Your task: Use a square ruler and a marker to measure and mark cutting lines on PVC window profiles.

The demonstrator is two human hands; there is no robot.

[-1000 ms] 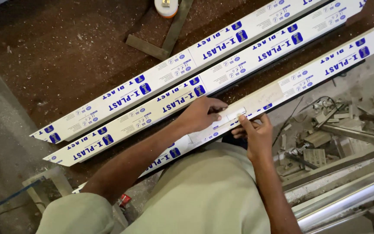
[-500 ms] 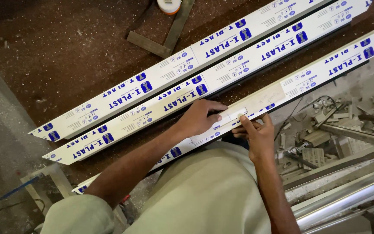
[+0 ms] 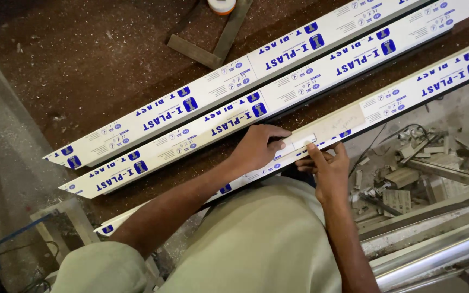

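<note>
Three long white profiles are lying side by side on the brown floor (image 3: 82,65), long axes running lower left to upper right. The nearest profile (image 3: 408,92) is carrying a small white piece (image 3: 304,140). The left hand (image 3: 256,147) is pressing down beside it, fingers curled on the profile. The right hand (image 3: 327,168) is touching the piece with its forefinger extended. No containers are showing; offcuts (image 3: 403,184) are littering the right.
</note>
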